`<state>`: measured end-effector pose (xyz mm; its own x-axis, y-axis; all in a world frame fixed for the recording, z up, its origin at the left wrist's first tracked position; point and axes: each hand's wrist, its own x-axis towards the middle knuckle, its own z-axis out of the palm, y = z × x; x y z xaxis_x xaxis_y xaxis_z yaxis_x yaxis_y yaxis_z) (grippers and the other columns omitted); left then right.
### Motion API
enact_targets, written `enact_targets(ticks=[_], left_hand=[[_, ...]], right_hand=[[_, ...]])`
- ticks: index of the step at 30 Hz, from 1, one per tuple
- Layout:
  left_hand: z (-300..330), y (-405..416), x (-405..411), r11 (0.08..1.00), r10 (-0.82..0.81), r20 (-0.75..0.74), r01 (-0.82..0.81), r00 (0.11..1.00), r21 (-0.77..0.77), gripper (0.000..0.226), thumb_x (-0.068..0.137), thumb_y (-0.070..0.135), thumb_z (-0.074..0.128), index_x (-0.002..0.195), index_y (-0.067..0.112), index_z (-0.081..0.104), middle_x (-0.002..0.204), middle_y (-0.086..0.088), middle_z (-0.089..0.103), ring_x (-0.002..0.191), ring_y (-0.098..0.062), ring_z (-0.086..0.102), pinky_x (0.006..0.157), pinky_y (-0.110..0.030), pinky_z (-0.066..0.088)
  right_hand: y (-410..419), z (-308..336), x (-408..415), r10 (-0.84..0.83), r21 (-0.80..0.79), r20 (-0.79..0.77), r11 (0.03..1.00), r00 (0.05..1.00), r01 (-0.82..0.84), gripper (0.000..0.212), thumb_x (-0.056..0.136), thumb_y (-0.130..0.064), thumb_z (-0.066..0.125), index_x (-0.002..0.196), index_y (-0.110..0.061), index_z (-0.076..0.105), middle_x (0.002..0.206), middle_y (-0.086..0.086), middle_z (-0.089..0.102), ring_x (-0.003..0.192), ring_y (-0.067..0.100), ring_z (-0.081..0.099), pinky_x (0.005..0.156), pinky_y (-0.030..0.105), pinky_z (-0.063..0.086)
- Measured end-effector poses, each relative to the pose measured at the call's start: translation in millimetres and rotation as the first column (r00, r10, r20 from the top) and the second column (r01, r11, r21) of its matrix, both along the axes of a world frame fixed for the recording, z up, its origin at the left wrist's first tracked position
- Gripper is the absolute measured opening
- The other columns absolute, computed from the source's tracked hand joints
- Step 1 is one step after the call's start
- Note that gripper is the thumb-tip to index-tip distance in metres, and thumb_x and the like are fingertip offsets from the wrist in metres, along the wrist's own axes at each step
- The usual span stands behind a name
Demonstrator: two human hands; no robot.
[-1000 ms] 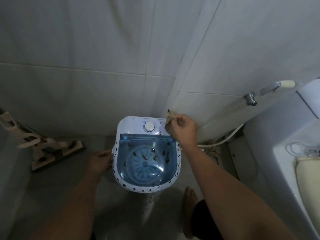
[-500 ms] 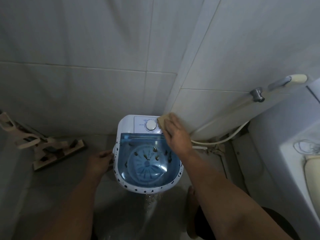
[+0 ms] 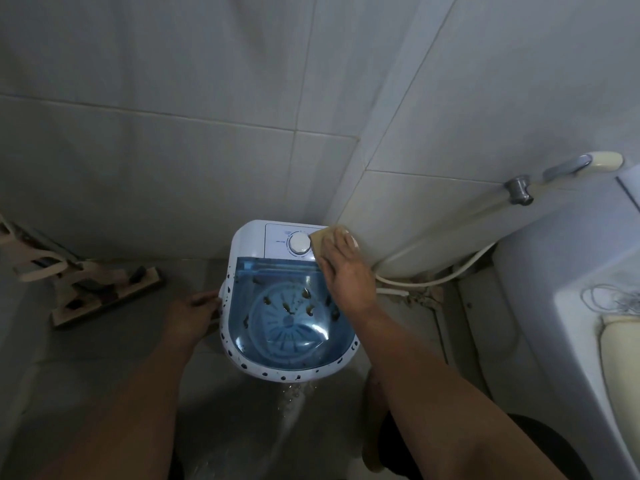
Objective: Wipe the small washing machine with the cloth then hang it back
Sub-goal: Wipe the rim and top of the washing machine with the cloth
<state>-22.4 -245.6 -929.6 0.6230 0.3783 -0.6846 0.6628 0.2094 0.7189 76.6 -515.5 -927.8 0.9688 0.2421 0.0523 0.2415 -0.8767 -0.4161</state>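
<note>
While the right hand [image 3: 346,271] lies flat, fingers spread, pressing a tan cloth [image 3: 320,236] onto the small washing machine [image 3: 249,244] control panel beside the dial [image 3: 299,243], left hand [image 3: 194,311] curls round the machine's left side w/ nothing else in it. Machine sits on the floor in a tiled corner; mop [image 3: 83,282] well left.

Right hand [image 3: 348,271] flat, palm down, left hand [image 3: 192,315] curled, gripping
</note>
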Motion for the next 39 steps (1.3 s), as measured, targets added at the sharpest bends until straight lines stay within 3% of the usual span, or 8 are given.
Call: enact_targets(ticks=[3,7,10,14,20,31,34,39], left_hand=[[-2,-1,-2,1.000,0.011,0.004,-0.011,1.000,0.006,0.022,0.094,0.008,0.061,0.114,0.005,0.069,0.092,-0.012,0.071,0.085,-0.027,0.068,0.086,-0.044,0.056],[2,-3,-2,1.000,0.004,0.021,-0.004,1.000,0.012,0.022,0.093,0.008,0.062,0.113,0.006,0.070,0.094,-0.015,0.072,0.086,-0.028,0.068,0.088,-0.045,0.056],[3,-1,-2,1.000,0.006,0.002,-0.006,1.000,0.009,0.023,0.093,0.009,0.063,0.115,0.006,0.069,0.100,-0.017,0.071,0.089,-0.029,0.068,0.088,-0.044,0.056],[5,-1,-3,1.000,0.011,0.017,-0.011,1.000,-0.009,0.018,0.093,0.009,0.062,0.110,0.009,0.069,0.092,-0.012,0.071,0.082,-0.023,0.067,0.075,-0.035,0.057],[4,-1,-4,1.000,0.009,0.017,-0.009,1.000,-0.019,0.023,0.094,0.009,0.062,0.116,0.007,0.069,0.095,-0.012,0.071,0.084,-0.023,0.067,0.085,-0.042,0.056],[9,-3,-4,1.000,-0.003,0.019,0.004,1.000,-0.017,0.023,0.095,0.007,0.059,0.117,0.006,0.068,0.087,-0.009,0.069,0.075,-0.019,0.065,0.066,-0.029,0.054],[9,-3,-4,1.000,-0.001,0.016,0.002,1.000,-0.014,0.026,0.095,0.007,0.059,0.120,0.004,0.067,0.088,-0.011,0.068,0.079,-0.022,0.064,0.071,-0.031,0.055],[10,-5,-3,0.999,0.017,0.017,-0.016,1.000,-0.044,0.024,0.096,0.006,0.057,0.119,0.003,0.065,0.084,-0.009,0.066,0.074,-0.019,0.062,0.068,-0.030,0.053]], right_hand=[[-4,6,9,0.067,-0.064,-0.005,0.996,0.998,-0.068,0.048,0.107,-0.033,0.048,0.152,-0.016,0.046,0.165,0.006,0.031,0.154,0.028,0.024,0.122,0.046,0.032],[6,18,28,0.068,-0.099,-0.068,0.992,0.995,-0.075,0.049,0.109,-0.031,0.042,0.155,-0.015,0.040,0.167,0.008,0.026,0.155,0.030,0.018,0.125,0.043,0.024],[11,18,26,0.027,-0.065,-0.093,0.997,0.995,-0.033,0.046,0.108,-0.028,0.044,0.153,-0.017,0.043,0.167,0.006,0.028,0.155,0.028,0.019,0.124,0.041,0.027],[-1,12,9,0.034,-0.005,-0.037,0.999,0.999,-0.034,0.038,0.106,-0.027,0.050,0.142,-0.020,0.056,0.162,0.002,0.038,0.152,0.024,0.029,0.114,0.044,0.042],[-8,21,7,0.019,-0.012,-0.064,1.000,0.998,-0.020,0.042,0.105,-0.024,0.051,0.147,-0.021,0.052,0.166,0.002,0.031,0.152,0.022,0.031,0.115,0.042,0.039],[-6,23,17,-0.109,0.023,-0.093,0.994,0.990,0.111,0.048,0.103,-0.024,0.053,0.150,-0.017,0.048,0.165,0.004,0.033,0.142,0.026,0.046,0.116,0.039,0.040],[-12,19,15,-0.164,0.047,-0.117,0.984,0.980,0.171,0.048,0.103,-0.024,0.053,0.150,-0.018,0.050,0.162,0.006,0.038,0.141,0.025,0.047,0.118,0.036,0.037],[-22,6,7,-0.275,0.169,-0.185,0.937,0.943,0.306,0.046,0.104,-0.028,0.052,0.147,-0.012,0.053,0.154,0.008,0.050,0.138,0.026,0.051,0.117,0.041,0.040]])
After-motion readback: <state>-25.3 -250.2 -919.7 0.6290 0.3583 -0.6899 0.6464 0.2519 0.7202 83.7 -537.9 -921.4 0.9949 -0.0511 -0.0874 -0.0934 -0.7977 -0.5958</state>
